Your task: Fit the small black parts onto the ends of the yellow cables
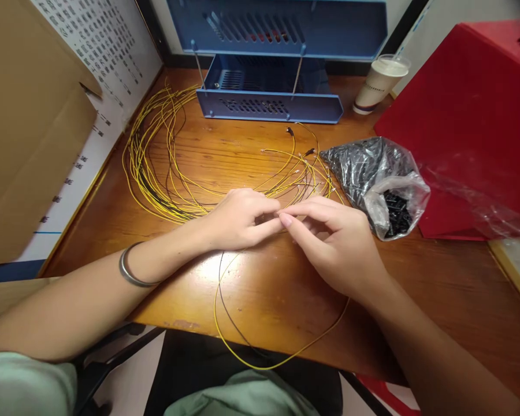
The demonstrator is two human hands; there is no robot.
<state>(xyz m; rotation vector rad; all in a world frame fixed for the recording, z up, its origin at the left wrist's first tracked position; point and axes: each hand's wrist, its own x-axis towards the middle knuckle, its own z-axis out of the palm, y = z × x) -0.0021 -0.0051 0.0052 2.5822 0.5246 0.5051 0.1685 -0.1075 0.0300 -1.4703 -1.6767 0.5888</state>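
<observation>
**Fingertips Meet Over Looped Wire**

From afar, I had the left hand (238, 218) and right hand (346, 248) pinched narrow on a yellow wire (260, 368) above the worktop (450, 289); its long curve bowed lapward past the near edge.

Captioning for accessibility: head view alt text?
Left hand and right hand meet over a wooden desk, near coiled yellow and black wires; anything pinched is hidden. Beyond: blue tray rack, paper cup; right: plastic bag of black parts.

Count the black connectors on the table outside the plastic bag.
2 visible: one black connector near the blue rack, another left of the plastic bag. Others may be hidden among the yellow wires.
</observation>
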